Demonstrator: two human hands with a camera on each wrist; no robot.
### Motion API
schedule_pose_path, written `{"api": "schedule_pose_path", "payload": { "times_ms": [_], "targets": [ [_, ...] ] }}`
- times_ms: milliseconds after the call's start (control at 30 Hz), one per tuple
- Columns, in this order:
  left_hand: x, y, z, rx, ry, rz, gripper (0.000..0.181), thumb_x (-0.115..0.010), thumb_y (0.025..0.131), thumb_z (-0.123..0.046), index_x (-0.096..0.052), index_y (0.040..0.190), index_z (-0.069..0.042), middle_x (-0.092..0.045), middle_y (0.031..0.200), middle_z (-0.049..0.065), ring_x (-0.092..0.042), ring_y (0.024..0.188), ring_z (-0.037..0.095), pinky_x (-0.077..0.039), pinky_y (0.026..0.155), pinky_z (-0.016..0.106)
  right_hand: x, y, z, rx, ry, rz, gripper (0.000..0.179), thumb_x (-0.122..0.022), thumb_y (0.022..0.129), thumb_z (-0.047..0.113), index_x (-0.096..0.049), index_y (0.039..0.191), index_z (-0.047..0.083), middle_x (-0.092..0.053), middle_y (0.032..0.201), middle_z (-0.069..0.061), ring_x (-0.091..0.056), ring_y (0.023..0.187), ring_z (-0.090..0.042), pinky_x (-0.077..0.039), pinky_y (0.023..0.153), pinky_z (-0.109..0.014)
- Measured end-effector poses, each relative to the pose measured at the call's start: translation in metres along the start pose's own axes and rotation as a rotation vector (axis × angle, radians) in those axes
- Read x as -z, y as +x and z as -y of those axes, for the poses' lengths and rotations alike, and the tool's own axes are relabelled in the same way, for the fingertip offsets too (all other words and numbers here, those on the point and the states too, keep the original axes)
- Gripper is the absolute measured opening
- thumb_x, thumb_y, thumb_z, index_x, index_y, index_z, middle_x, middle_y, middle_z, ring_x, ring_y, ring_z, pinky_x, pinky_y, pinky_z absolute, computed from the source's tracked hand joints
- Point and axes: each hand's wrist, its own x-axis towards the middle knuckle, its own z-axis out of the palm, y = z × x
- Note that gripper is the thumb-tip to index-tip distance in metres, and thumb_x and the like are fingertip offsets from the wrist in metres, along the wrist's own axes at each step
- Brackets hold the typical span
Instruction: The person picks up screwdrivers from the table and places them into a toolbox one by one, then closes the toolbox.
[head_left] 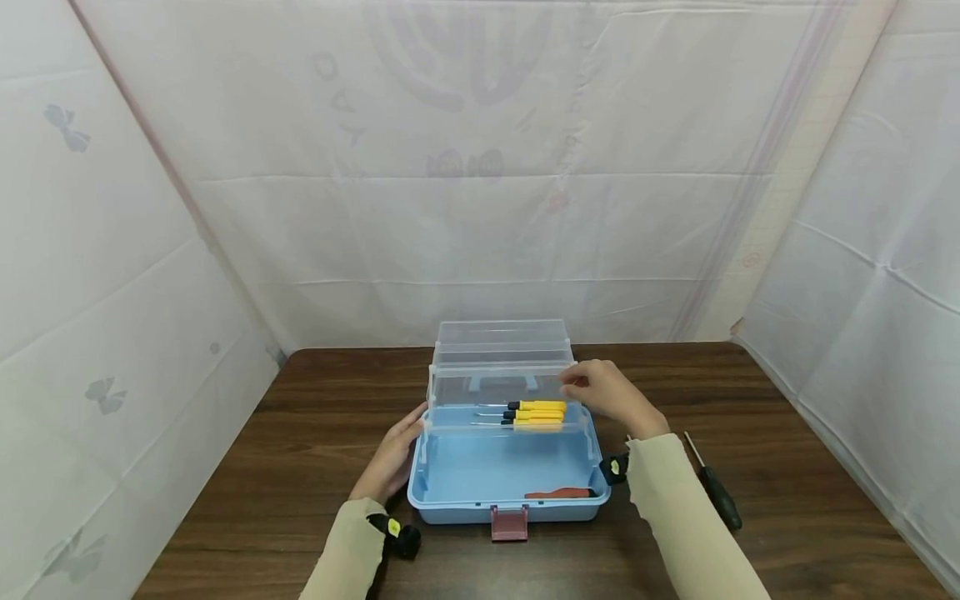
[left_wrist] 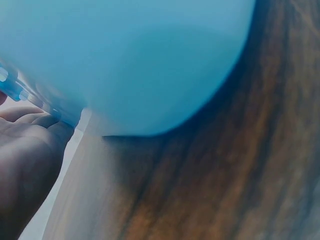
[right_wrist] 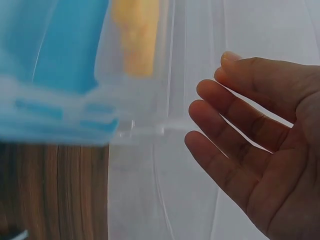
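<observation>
Screwdrivers [head_left: 536, 414] with yellow handles, three in number, are set side by side in the clear tray [head_left: 450, 429] of the blue toolbox [head_left: 450, 517], at the lower centre of the frame. The lid [head_left: 502, 342] is tipped back behind them, and a red-handled tool [head_left: 558, 493] is kept in the lower right corner of the blue base. The right hand [head_left: 611, 396] is poised by the tray's right end with fingers loosely bent and parted; nothing is held by it. The left hand [head_left: 393, 458] is laid along the toolbox's left side, fingers extended; how firmly it is pressed there cannot be told.

Judged from this layout, the step in hand is the stowing of tools, with the yellow set seemingly placed. A black-handled screwdriver [head_left: 720, 497] is left on the worktop [head_left: 300, 467], at the lower right of the frame beyond the right sleeve [head_left: 675, 508]. For the next move, a reach back to that tool is probably called for, with the toolbox steadied by the left hand.
</observation>
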Motion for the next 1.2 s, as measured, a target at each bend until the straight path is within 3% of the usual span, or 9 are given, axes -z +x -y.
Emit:
{"api": "schedule_pose_path", "payload": {
  "times_ms": [167, 600, 1200],
  "targets": [
    [0.001, 0.000, 0.002, 0.007, -0.006, 0.001, 0.054, -0.033, 0.103, -0.018, -0.018, 0.154, -0.009, -0.014, 0.160, 0.018, -0.017, 0.146, 0.036, -0.021, 0.116, 0.054, 0.008, -0.010, -0.011, -0.029, -0.011, -0.032, 0.027, -0.062, 0.092, 0.012, -0.067, 0.115, -0.002, -0.069, 0.110, -0.017, -0.064, 0.090, -0.021, -0.057, 0.078, -0.038],
    [0.002, 0.002, 0.004, 0.030, 0.009, -0.026, 0.054, -0.035, 0.103, -0.019, -0.020, 0.154, -0.011, -0.013, 0.161, 0.017, -0.017, 0.146, 0.038, -0.022, 0.115, 0.056, 0.020, -0.040, -0.036, -0.198, -0.020, -0.061, 0.031, -0.062, 0.093, 0.017, -0.066, 0.116, -0.004, -0.066, 0.114, -0.023, -0.065, 0.093, -0.028, -0.056, 0.080, -0.045],
    [0.002, -0.001, 0.002, 0.022, 0.024, -0.020, 0.055, -0.035, 0.102, -0.019, -0.020, 0.154, -0.009, -0.012, 0.160, 0.019, -0.016, 0.146, 0.039, -0.020, 0.115, 0.056, 0.024, -0.075, -0.063, -0.280, -0.005, 0.017, 0.037, -0.062, 0.092, 0.020, -0.064, 0.116, -0.008, -0.067, 0.107, -0.023, -0.065, 0.091, -0.028, -0.056, 0.078, -0.046]
  ]
}}
